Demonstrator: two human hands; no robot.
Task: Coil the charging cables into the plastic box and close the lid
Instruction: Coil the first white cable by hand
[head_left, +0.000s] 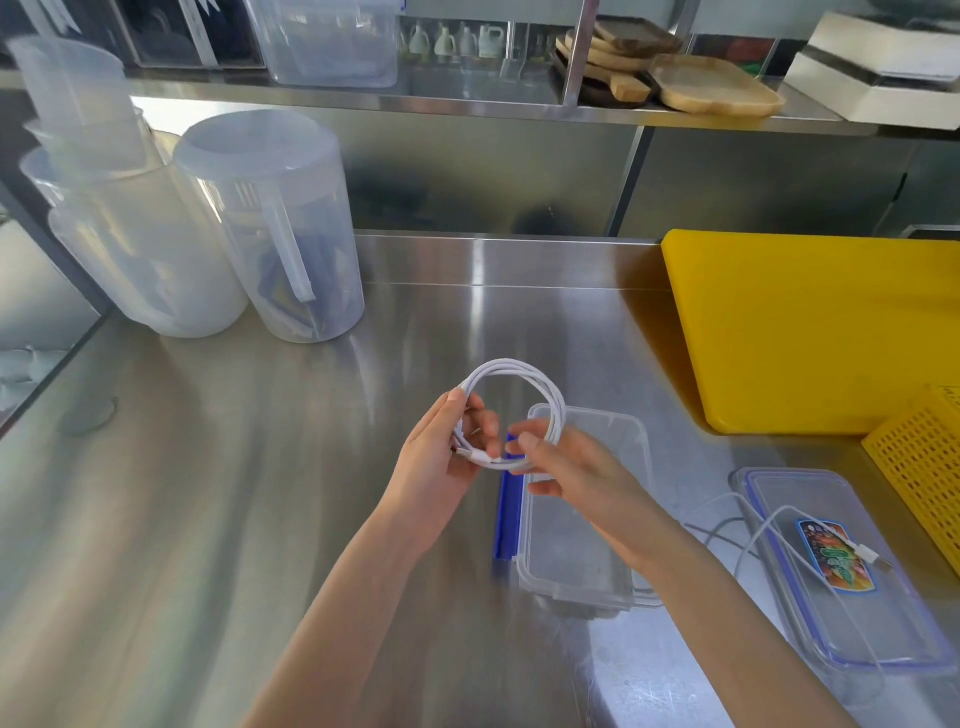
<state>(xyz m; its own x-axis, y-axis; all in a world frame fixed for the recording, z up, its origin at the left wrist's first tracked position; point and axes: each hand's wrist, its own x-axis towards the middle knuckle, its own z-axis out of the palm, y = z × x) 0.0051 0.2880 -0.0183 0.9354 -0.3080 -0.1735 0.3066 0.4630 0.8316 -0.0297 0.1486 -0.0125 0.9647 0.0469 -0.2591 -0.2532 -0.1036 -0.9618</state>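
A white charging cable (524, 375) is wound into a round coil and held up above the steel counter. My left hand (441, 452) grips the coil's left side, and my right hand (566, 462) pinches its lower right side near a plug end. Below my right hand stands the clear plastic box (618, 426), open, with blue clips along its left side. Its lid (852, 613), clear with a blue rim and a colourful sticker, lies flat to the right. A second white cable (748, 525) lies loose across the lid and the counter.
Two large translucent jugs (280, 228) stand at the back left. A yellow cutting board (810, 327) and a yellow perforated basket (924, 467) lie at the right. A shelf with wooden trays (711, 83) runs above the counter's back edge.
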